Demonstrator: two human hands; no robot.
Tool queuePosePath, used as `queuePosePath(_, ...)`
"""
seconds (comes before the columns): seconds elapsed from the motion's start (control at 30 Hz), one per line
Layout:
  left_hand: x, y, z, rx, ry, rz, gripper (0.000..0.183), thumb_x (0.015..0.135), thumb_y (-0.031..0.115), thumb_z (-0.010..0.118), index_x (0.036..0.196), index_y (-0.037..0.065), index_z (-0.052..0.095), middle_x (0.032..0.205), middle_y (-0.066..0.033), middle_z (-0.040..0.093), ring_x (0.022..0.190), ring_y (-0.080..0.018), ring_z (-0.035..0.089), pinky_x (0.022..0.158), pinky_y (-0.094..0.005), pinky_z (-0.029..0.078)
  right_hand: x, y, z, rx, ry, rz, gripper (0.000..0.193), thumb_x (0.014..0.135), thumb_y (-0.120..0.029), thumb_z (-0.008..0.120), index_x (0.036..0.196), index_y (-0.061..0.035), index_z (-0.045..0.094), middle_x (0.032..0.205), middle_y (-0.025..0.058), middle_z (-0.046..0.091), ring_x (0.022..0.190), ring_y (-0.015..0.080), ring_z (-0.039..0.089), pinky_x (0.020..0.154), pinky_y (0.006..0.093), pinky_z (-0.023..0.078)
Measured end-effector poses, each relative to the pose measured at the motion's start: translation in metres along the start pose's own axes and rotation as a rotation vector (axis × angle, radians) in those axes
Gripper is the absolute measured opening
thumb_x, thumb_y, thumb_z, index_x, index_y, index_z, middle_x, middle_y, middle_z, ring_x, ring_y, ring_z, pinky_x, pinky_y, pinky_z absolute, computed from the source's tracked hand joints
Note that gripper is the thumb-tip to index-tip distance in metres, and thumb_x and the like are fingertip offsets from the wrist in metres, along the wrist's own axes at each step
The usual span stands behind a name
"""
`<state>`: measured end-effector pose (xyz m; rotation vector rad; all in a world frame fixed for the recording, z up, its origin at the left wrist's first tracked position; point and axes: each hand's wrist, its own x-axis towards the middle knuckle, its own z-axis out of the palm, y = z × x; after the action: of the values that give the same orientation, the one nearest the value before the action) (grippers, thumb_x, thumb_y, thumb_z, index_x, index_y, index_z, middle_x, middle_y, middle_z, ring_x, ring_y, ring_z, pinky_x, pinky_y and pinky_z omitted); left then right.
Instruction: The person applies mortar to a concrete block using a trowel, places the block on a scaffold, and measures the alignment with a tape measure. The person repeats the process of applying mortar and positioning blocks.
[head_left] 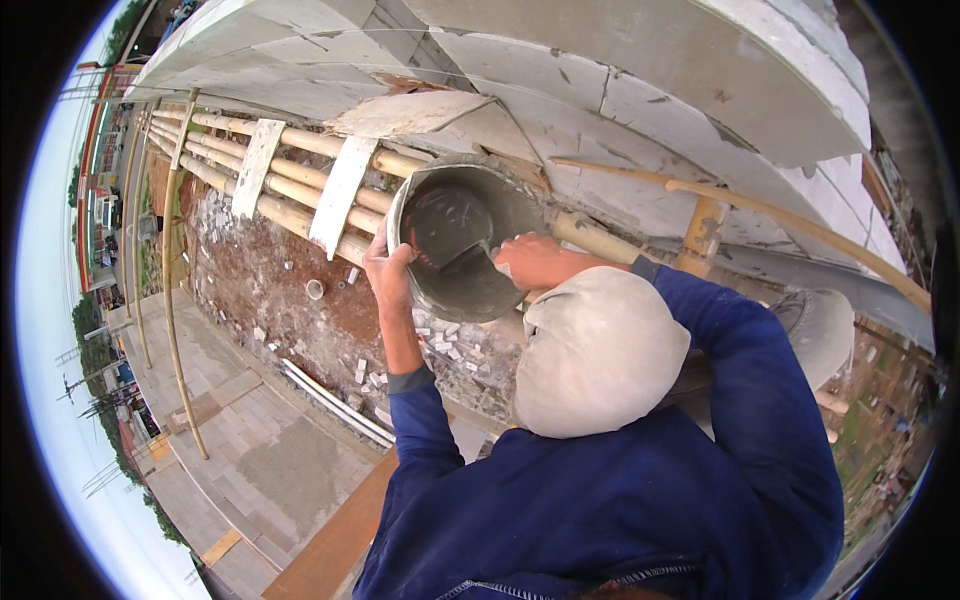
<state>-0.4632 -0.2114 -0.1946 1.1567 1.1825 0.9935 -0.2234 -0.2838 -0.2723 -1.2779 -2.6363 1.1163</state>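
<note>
A round grey bucket (403, 225), crusted with mortar, is tilted so that its mouth faces me. Dark wet mortar or liquid (445, 213) shows inside it. My left hand (388, 268) grips the bucket's left rim, thumb over the edge. My right hand (530, 262) is closed and reaches in over the right side of the rim. A straight-edged, flat grey tool, coated in mortar, seems to extend from its fingers into the bucket; its handle is hidden. Close below the right hand is my beige-clad knee (600, 350).
Bamboo poles (300, 170) run side by side under the bucket, with two pale boards (342, 195) across them. A pale block wall (560, 80) rises beyond. Far below lie rubble-strewn ground (270, 290) and paving (290, 470). An upright bamboo pole (172, 290) stands left.
</note>
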Motion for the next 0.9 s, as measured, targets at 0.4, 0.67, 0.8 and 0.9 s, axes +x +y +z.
queuePosePath(0.4,0.011,-0.003,0.033,0.093,-0.007,0.025,0.076,0.071,0.000,0.056,0.146,-0.012,0.059,0.130,-0.0127,0.070,0.113,-0.0167,0.067,0.098,-0.0257,0.051,-0.008,0.001,0.009,-0.155,0.329,0.246,0.041,0.089,-0.009,0.061,0.126,0.0082,0.062,0.103,0.0248,0.073,0.082,0.0355,0.078,0.068,0.0450,0.063)
queuePosePath(0.67,0.017,-0.003,0.053,0.205,-0.006,0.019,0.073,0.073,0.000,0.058,0.145,-0.010,0.060,0.120,-0.0083,0.070,0.101,-0.0133,0.064,0.089,-0.0231,0.051,-0.004,-0.003,0.027,-0.244,0.434,0.403,0.028,0.092,-0.010,0.060,0.115,0.0046,0.064,0.100,0.0205,0.073,0.078,0.0325,0.078,0.064,0.0422,0.063)
queuePosePath(0.8,0.014,-0.003,0.061,0.170,0.002,0.018,0.070,0.073,0.000,0.059,0.143,-0.008,0.063,0.120,-0.0085,0.070,0.104,-0.0142,0.062,0.093,-0.0253,0.050,-0.006,0.000,0.011,-0.193,0.338,0.418,0.028,0.091,-0.011,0.062,0.117,0.0003,0.065,0.100,0.0173,0.073,0.086,0.0331,0.077,0.072,0.0445,0.062)
queuePosePath(0.9,0.014,-0.002,0.067,0.183,-0.031,0.081,0.067,0.074,-0.001,0.059,0.140,-0.007,0.066,0.130,-0.0119,0.069,0.118,-0.0189,0.062,0.105,-0.0289,0.046,-0.016,0.008,0.000,-0.115,0.206,0.285,0.028,0.090,-0.012,0.064,0.116,-0.0049,0.067,0.099,0.0148,0.073,0.092,0.0337,0.076,0.079,0.0463,0.060)
